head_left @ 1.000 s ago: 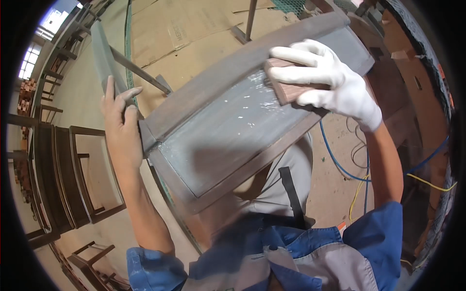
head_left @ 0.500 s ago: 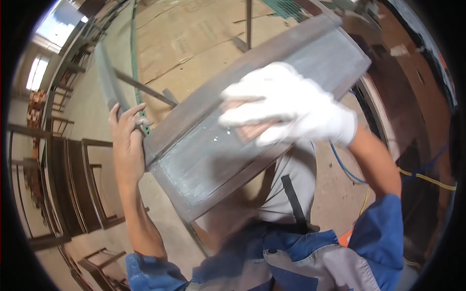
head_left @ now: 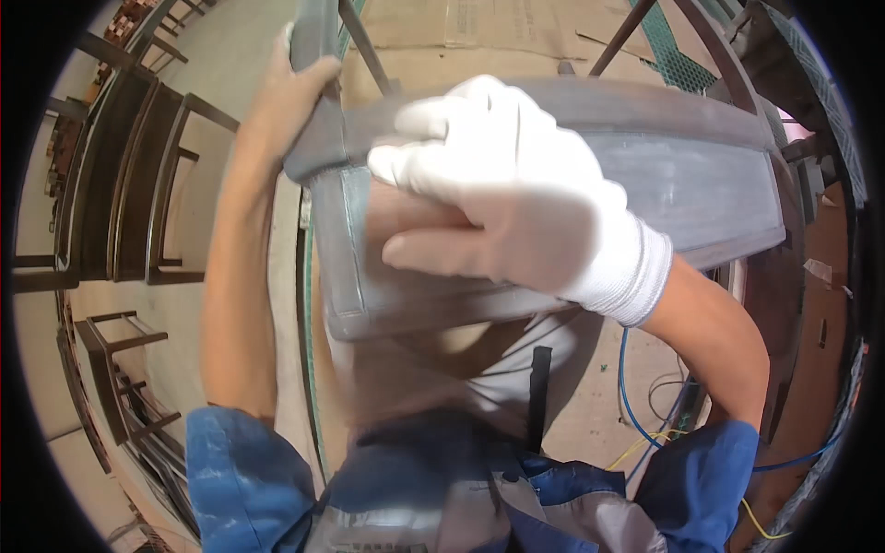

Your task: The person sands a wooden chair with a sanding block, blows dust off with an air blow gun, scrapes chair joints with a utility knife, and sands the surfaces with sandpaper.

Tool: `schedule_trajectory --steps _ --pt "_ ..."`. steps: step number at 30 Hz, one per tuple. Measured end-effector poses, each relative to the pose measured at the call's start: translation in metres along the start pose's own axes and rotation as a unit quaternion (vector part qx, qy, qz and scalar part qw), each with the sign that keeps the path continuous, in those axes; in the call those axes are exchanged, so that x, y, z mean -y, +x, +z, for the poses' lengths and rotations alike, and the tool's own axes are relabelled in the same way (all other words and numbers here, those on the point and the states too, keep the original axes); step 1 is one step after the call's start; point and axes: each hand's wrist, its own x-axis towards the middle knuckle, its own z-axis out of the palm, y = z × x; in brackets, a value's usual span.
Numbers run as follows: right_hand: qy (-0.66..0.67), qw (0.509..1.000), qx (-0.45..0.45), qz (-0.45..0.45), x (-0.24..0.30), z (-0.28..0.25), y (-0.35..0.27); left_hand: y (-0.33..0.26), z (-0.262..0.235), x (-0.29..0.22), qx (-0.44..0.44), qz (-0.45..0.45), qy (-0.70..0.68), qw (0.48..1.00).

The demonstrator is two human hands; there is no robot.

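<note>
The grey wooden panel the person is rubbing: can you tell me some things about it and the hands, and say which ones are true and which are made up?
1. The right hand wears a white glove. True.
2. The left hand wears a glove too. False: it is bare.
3. The right hand presses a brownish sanding block onto the grey wooden panel. True.
4. The left hand rests flat on the floor. False: its grip is on the panel's upper left corner.
5. Dark wooden chair frames stand at the left. True.
6. The cables on the floor are all red. False: they are blue and yellow.
</note>
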Motion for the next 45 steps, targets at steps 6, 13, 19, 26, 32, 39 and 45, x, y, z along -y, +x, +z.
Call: schedule_trajectory --steps 6,13,19,26,32,39,45 --pt "0.027 0.998 -0.035 -0.044 -0.040 -0.027 -0.034 0.001 0.005 0.010 -0.067 0.027 0.068 0.995" --pt "-0.022 0.999 -0.025 0.001 -0.014 -0.022 -0.026 -0.003 0.004 0.015 -0.044 0.050 0.010 0.998" --pt "0.027 0.998 -0.063 0.012 0.014 0.020 0.013 0.004 0.011 0.011 -0.007 0.037 -0.042 0.998" --pt "0.028 0.997 -0.055 0.055 -0.007 -0.009 -0.017 0.005 0.012 0.018 -0.030 0.032 -0.053 0.998" --pt "0.021 0.999 -0.029 0.008 0.039 0.021 0.035 0.000 0.014 0.025 -0.068 0.076 -0.091 0.991" --pt "-0.034 0.999 -0.015 0.009 0.053 0.028 0.047 -0.001 0.017 0.026 0.010 0.024 -0.341 0.940" --pt "-0.045 0.999 -0.002 0.009 0.059 0.032 0.060 0.007 0.023 0.023 -0.029 0.042 -0.303 0.952"
